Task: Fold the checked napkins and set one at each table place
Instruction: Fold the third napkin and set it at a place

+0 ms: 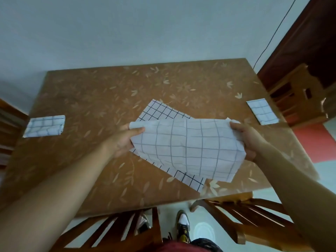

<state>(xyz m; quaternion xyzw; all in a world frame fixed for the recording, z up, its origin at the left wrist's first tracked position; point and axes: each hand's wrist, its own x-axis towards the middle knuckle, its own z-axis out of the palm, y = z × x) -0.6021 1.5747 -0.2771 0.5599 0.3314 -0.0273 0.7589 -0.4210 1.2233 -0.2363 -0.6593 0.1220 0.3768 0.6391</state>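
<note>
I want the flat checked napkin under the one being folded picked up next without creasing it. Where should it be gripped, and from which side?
Probably at its far corner, coming from the table's far side: that corner lies bare and flat on the table, while the held napkin and both hands cover its middle.

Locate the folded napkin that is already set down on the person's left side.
In the head view, the folded napkin lies flat at the table's left edge, beside the left chair, well apart from the left hand.
</note>
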